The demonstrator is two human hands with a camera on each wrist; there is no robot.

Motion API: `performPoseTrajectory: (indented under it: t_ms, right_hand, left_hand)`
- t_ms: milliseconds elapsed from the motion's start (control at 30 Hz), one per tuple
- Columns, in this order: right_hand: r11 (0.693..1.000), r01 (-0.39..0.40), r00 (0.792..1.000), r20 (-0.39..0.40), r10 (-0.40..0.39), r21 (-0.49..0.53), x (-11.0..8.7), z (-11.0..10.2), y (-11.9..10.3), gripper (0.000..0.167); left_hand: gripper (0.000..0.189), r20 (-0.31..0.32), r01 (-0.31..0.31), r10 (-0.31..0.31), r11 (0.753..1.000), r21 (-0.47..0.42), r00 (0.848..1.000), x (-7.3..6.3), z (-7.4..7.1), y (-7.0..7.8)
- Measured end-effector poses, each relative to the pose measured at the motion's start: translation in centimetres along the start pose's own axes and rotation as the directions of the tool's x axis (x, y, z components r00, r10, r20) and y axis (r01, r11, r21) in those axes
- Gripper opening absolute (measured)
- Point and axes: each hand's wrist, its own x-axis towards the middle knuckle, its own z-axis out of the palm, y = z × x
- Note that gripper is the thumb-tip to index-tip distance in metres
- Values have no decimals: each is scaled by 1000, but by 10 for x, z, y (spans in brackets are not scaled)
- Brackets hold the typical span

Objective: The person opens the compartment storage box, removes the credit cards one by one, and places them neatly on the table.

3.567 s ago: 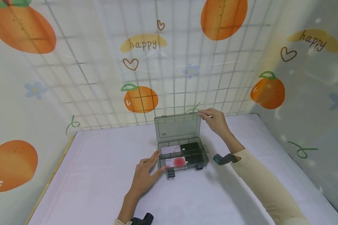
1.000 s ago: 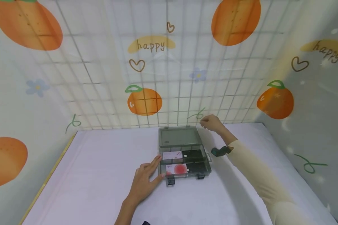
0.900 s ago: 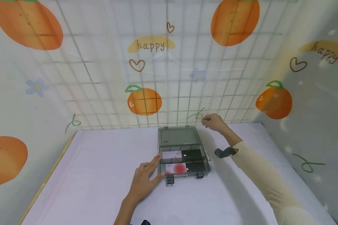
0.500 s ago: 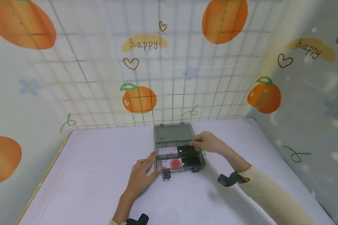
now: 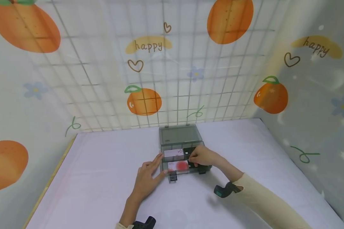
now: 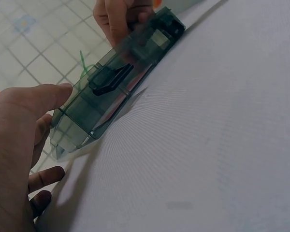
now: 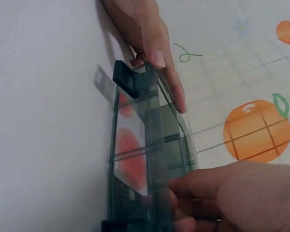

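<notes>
A shallow translucent grey-green plastic compartment box (image 5: pixel 180 143) lies on the table with its hinged lid (image 5: pixel 180 135) folded back. Inside are a white card-like piece with pink flowers (image 5: pixel 173 152), another with a red circle (image 5: pixel 177 165), and black rectangular pieces (image 5: pixel 188 151) to their right. My left hand (image 5: pixel 146 177) touches the box's left side with extended fingers, its thumb at the front left corner. Reaching in over the right side, my right hand (image 5: pixel 204 157) has bent fingers at the front row, beside the red-circle piece. The box wall blurs those fingertips in the right wrist view.
The white-covered table (image 5: pixel 109 159) extends around the box. Behind it stands a wire grid covered by a sheet (image 5: pixel 177 79) printed with oranges. Two front latches hang open, the left one (image 5: pixel 173 176) plainly visible. Both wrists carry black cameras (image 5: pixel 225 190).
The raised lid has been laid back flat, and my right hand has let go of it. That hand then moved forward and down into the box. My left hand has stayed at the left side.
</notes>
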Motion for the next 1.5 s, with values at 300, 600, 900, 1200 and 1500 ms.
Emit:
performPoseTrajectory:
  t_ms: [300,600,900,1200,1500]
  right_hand:
    - [995,10,1000,13,-12,99,2,10,1,22]
    - [987,-46,999,-13,48,152,4,16,3,26]
    - [934,-162,985,-7,173,317,8,16,4,23]
    - [921,-179,984,50,172,346,4,13,1,22]
    - [997,47,997,66,-51,57,-2,13,6,22]
  left_hand:
    - [69,-16,-13,13,1000,6,1000,2,0,3]
    - [69,-9,1,-1,1000,5,1000,-1,2,1]
    - [69,-16,1,-1,1000,-1,1000,-1,1,2]
    - [69,-32,-19,19,1000,14,999,-2,0,4]
    - [69,-22,-21,21,1000,9,1000,-1,1,4]
